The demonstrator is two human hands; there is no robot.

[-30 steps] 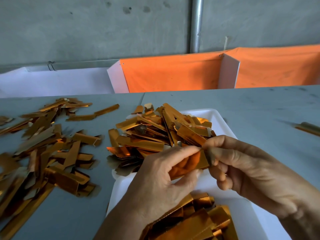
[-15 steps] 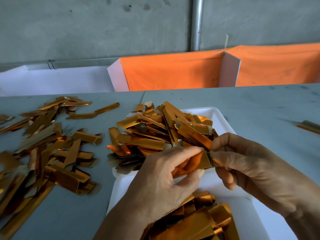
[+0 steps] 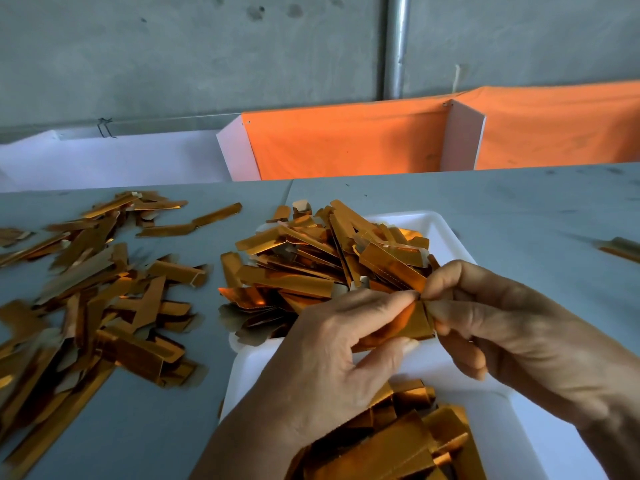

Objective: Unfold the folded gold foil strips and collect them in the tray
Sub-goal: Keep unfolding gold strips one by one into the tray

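Observation:
Above the white tray (image 3: pixel 446 225), both hands work one folded gold foil strip (image 3: pixel 405 325). My left hand (image 3: pixel 332 355) grips its left part between thumb and forefinger. My right hand (image 3: pixel 512 334) pinches its right end with thumb and forefinger, fingertips of both hands nearly touching. A heap of gold strips (image 3: pixel 322 261) fills the tray's far half and spills over its left rim. More strips (image 3: pixel 398 441) lie at the tray's near end, partly hidden by my left wrist. A wide scatter of loose strips (image 3: pixel 90 303) covers the grey table to the left.
A single gold strip (image 3: pixel 620 249) lies at the table's right edge. Behind the table stand white boards (image 3: pixel 114 161) and orange cloth panels (image 3: pixel 346 140) against a concrete wall with a metal pipe (image 3: pixel 396 46).
My right hand has shifted its pinch along the strip's right end, closer to my left forefinger. The strip's visible part looks shorter and more bent. Tray and piles are unchanged.

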